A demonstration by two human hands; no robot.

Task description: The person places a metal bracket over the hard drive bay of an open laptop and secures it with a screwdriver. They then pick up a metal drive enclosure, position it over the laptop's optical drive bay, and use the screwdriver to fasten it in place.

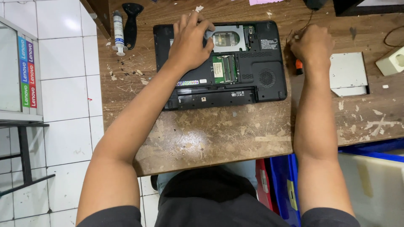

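Note:
A black laptop (252, 80) lies upside down on a worn wooden table (219, 134), its bottom covers off, so a silver hard drive bay (227, 38) and a green memory module (223, 69) show. My left hand (190, 38) rests flat on the laptop's underside, fingertips touching the left edge of the drive bay. My right hand (311, 44) is closed just right of the laptop around a small tool with an orange handle (299, 66), probably a screwdriver.
A grey flat optical drive (348, 73) lies right of my right hand, a white socket block (391, 61) beyond it. A syringe tube (118, 31) and a black scraper (131, 21) lie at the table's far left. Blue bins (286, 180) stand under the table.

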